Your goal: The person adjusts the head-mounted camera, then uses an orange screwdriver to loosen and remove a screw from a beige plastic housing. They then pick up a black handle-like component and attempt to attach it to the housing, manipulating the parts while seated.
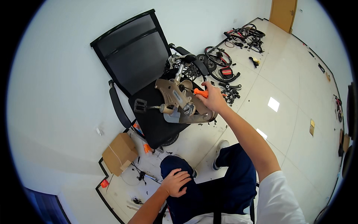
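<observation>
Across a black chair [156, 130], a brown bike frame [169, 93] is lying while the right hand [212, 98] is gripping an orange screwdriver [201, 93] at its near right side. Well apart, the left hand [176, 183] is resting on a knee [173, 164], fingers loosely spread, holding nothing visible. With no hand bracing it, the frame could be shifting under a hard push, making the tip slip; whether it is seating cannot be told. The screwdriver is pointing left and slightly away, its long axis running nearly crosswise.
</observation>
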A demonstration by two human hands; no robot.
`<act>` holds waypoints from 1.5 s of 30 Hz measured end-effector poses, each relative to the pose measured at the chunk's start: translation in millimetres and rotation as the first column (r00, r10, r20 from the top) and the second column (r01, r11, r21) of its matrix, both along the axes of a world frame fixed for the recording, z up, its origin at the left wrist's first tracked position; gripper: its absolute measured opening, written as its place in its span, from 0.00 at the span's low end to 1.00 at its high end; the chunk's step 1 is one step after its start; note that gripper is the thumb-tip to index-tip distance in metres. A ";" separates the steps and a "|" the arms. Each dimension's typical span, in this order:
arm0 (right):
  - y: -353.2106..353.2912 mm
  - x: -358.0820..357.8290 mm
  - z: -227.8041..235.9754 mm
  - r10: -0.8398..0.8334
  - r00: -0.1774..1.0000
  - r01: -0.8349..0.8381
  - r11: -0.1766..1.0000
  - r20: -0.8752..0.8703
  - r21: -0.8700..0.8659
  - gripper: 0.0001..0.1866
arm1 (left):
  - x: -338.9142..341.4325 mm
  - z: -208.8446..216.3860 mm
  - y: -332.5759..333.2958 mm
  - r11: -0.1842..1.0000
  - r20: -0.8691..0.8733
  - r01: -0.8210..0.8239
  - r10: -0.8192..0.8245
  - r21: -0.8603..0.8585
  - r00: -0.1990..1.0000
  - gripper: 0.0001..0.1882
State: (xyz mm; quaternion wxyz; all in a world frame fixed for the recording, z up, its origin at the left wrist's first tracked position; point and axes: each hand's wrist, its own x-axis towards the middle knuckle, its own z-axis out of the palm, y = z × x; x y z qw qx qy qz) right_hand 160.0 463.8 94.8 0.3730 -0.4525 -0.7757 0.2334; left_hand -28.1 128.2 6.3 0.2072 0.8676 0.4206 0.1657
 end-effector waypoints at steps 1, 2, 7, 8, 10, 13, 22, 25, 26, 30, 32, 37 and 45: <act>1.6 -4.8 1.8 -0.034 0.999 0.034 0.999 0.033 -0.005 0.18 | 2.1 0.1 1.0 1.000 0.002 -0.001 0.001 0.011 1.000 0.23; 3.0 -8.8 3.3 -0.068 0.995 0.068 0.998 0.067 -0.009 0.19 | 3.2 0.4 1.4 1.000 0.004 -0.002 0.002 0.021 1.000 0.24; -7.4 -14.5 -0.1 -0.097 0.995 0.097 0.995 -0.029 0.011 0.10 | -5.1 -5.9 -8.2 1.000 0.023 0.014 -0.014 0.025 1.000 0.24; -7.6 -12.0 -2.0 -0.059 0.998 0.061 0.997 -0.035 0.053 0.11 | -7.0 -7.9 -8.6 1.000 0.020 0.012 -0.012 0.013 1.000 0.24; -15.0 -12.0 -10.0 -0.021 0.997 0.031 0.988 -0.069 0.149 0.11 | -11.1 -6.9 -11.6 1.000 0.007 0.023 -0.023 0.006 1.000 0.24; -9.9 -21.3 -11.4 -0.048 0.986 0.065 0.993 -0.159 0.103 0.10 | -16.4 -3.1 -15.9 1.000 0.024 -0.007 0.007 0.017 1.000 0.23; -13.9 -29.7 -4.0 -0.212 0.932 0.022 0.843 -0.295 -0.537 0.14 | -16.8 -10.1 -14.8 0.999 0.041 -0.036 0.036 0.001 0.999 0.23; -7.5 -19.6 -8.0 -0.096 0.979 -0.013 0.850 -0.179 -0.526 0.16 | -15.5 -7.9 -11.2 1.000 0.046 -0.028 0.027 0.010 0.999 0.23; -0.1 -18.2 -13.3 -0.061 0.983 -0.019 0.904 -0.173 -0.427 0.16 | -15.6 -3.8 -9.1 1.000 0.046 -0.016 0.015 0.014 0.999 0.23; 0.7 -20.5 -20.4 0.037 0.994 -0.047 0.994 -0.107 -0.094 0.13 | -16.7 -3.9 -0.7 0.999 0.063 -0.025 0.023 0.030 0.998 0.21; 8.8 -15.5 -13.6 0.018 1.000 -0.019 0.983 0.006 0.180 0.15 | -14.3 -10.6 9.8 0.999 0.049 -0.036 0.035 0.037 0.998 0.21; -2.2 -9.4 -24.4 0.012 1.000 -0.008 0.984 -0.022 0.178 0.15 | -8.0 -17.5 8.7 1.000 0.039 -0.022 0.022 0.012 0.999 0.22; 10.2 -29.9 -15.9 -0.261 0.853 0.158 0.954 -0.451 -0.254 0.17 | -6.2 -12.6 0.9 0.999 0.087 -0.037 0.034 0.030 0.996 0.22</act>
